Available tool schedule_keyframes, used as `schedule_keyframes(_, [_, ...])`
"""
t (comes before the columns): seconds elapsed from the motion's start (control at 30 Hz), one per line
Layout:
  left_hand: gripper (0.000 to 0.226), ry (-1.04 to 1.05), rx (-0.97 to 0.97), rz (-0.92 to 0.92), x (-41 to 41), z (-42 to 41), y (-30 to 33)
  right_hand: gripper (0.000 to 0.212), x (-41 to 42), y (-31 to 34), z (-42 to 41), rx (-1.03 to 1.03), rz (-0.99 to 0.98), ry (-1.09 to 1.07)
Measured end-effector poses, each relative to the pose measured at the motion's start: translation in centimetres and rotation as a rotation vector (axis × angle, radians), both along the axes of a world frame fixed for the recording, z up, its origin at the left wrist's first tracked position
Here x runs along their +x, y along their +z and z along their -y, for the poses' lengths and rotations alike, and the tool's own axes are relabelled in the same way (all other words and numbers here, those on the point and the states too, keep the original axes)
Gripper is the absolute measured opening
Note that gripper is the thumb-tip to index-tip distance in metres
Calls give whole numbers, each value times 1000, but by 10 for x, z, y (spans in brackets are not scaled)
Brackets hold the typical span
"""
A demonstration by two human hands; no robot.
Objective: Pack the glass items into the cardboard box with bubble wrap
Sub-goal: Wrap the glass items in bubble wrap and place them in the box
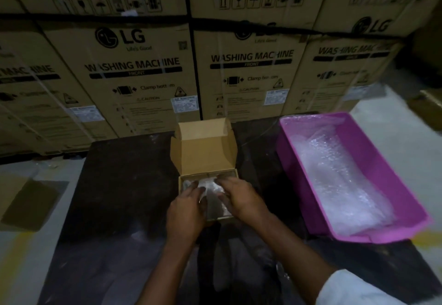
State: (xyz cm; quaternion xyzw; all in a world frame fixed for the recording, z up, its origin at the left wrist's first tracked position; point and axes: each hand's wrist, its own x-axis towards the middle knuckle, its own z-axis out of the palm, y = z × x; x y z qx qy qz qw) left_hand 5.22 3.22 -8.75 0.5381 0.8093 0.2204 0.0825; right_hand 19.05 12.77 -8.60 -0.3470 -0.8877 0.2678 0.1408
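Observation:
A small cardboard box stands open in the middle of a dark sheet, its lid flap raised at the back. Inside it lies a bundle wrapped in bubble wrap; any glass inside the wrap is hidden. My left hand and my right hand are both over the box, fingers on the wrapped bundle from either side. Whether the fingers pinch it or just press on it is unclear in the dim light.
A pink plastic tub holding loose bubble wrap sits to the right of the box. Large stacked washing machine cartons form a wall behind. A flat cardboard piece lies on the floor at left.

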Motion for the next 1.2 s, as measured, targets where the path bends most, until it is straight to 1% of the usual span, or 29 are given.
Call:
schedule_keyframes(0.1, [17, -17, 198, 13, 6, 2, 18, 23, 37, 36, -1, 101, -198, -98])
schedule_keyframes(0.13, [17, -19, 234, 42, 8, 2, 23, 19, 50, 49, -4, 146, -242, -145])
schedule_keyframes(0.23, [26, -37, 294, 100, 18, -7, 34, 11, 93, 83, -14, 216, -326, -338])
schedule_keyframes(0.3, [17, -82, 336, 83, 31, -15, 42, 11, 123, 93, -27, 276, -336, -432])
schedule_keyframes(0.37, [6, -142, 353, 92, 49, -26, 52, 14, 151, 89, -48, 324, -306, -486])
schedule_keyframes(0.47, [6, -264, 345, 74, 83, -58, 71, 11, 185, 73, -91, 283, -203, -544])
schedule_keyframes(0.53, [11, -357, 306, 20, 110, -91, 88, 13, 199, 69, -118, 245, -108, -531])
schedule_keyframes(0.67, [18, -501, 173, -12, 157, -155, 107, 25, 208, 68, -154, 216, 72, -486])
schedule_keyframes(0.73, [21, -543, 97, -58, 176, -180, 107, 32, 208, 63, -165, 113, 163, -473])
schedule_keyframes(0.77, [26, -576, 60, -78, 183, -190, 105, 35, 207, 61, -170, 70, 206, -482])
schedule_keyframes(0.83, [41, -612, -73, -114, 194, -207, 104, 41, 208, 52, -181, 48, 261, -483])
schedule_keyframes(0.87, [48, -600, -162, -130, 198, -214, 103, 44, 209, 47, -186, 60, 286, -469])
schedule_keyframes(0.93, [54, -565, -254, -205, 204, -230, 90, 51, 216, 37, -193, 113, 359, -421])
schedule_keyframes(1.03, [53, -530, -375, -264, 211, -245, 62, 64, 227, 21, -196, 236, 487, -303])
schedule_keyframes(1.13, [54, -514, -467, -290, 219, -252, 46, 67, 231, 7, -200, 195, 555, -290])
schedule_keyframes(1.2, [55, -480, -467, -341, 223, -259, 36, 63, 227, -2, -207, 166, 555, -287])
